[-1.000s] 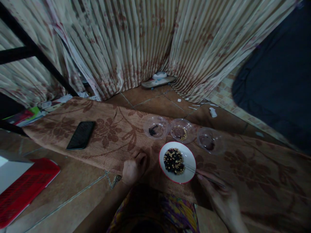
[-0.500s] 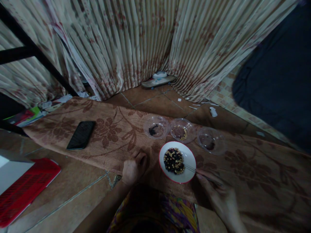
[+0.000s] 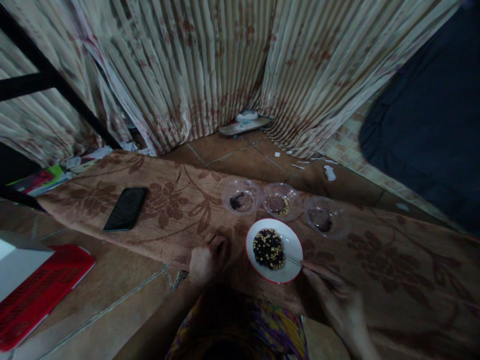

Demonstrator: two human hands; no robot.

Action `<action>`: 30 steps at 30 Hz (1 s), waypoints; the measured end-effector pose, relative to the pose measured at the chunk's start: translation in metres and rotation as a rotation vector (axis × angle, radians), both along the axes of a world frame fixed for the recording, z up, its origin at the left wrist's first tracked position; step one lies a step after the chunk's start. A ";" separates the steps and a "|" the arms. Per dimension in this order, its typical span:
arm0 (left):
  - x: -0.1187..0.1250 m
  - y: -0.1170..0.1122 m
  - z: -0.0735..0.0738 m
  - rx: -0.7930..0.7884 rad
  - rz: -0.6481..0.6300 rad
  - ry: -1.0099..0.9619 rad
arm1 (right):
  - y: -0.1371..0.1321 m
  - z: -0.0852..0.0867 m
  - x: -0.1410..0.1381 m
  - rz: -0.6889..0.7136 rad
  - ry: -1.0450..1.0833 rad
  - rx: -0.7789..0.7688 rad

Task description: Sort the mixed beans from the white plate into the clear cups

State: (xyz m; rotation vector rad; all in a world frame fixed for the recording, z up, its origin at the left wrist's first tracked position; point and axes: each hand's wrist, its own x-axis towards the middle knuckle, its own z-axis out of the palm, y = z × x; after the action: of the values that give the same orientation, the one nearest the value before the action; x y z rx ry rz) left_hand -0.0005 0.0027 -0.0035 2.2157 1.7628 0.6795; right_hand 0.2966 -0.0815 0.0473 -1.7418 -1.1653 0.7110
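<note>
My right hand [image 3: 337, 295] pinches slim metal tweezers [image 3: 294, 259], their prongs reaching over the right side of a white plate [image 3: 290, 240] with a red rim. On that plate lies a mixed heap of small black, dark and pale yellow beans or beads [image 3: 268, 248]. My left hand [image 3: 207, 261] rests as a loose fist on the cloth, left of the plate; nothing shows in it. Behind the plate stand three clear cups: the left cup [image 3: 252, 190] has black bits, the middle cup [image 3: 282, 187] pale yellow ones, and the right cup [image 3: 339, 220] a few dark ones.
A brown floral cloth [image 3: 176, 205] covers the long, low table. At its left lies a black phone [image 3: 125, 209]. A red basket-like object [image 3: 45, 280] is on the floor at left. Beyond the table are a skateboard [image 3: 243, 127], white scraps [image 3: 330, 173] and a striped curtain [image 3: 210, 65].
Almost nothing differs. My right hand and the tweezers have shifted very slightly at the plate's right rim; my left fist stays in place.
</note>
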 end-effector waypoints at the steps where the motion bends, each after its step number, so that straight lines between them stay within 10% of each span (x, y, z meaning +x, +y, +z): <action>1: 0.000 0.000 0.000 0.001 -0.001 -0.001 | 0.000 0.000 0.000 -0.010 0.004 0.003; 8: 0.000 0.000 -0.001 0.001 -0.002 -0.011 | -0.003 -0.008 0.006 -0.087 0.113 -0.030; 19: -0.001 0.002 0.003 -0.022 0.014 0.034 | 0.025 0.030 0.053 -0.447 -0.029 0.204; 30: -0.004 0.002 0.004 -0.016 0.011 0.069 | 0.068 0.006 0.083 -0.632 0.091 0.346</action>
State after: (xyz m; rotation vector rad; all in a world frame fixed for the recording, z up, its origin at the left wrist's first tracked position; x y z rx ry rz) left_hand -0.0042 0.0048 0.0003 2.2453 1.8079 0.5957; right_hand 0.3799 -0.0135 0.0538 -1.6256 -0.5719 0.1861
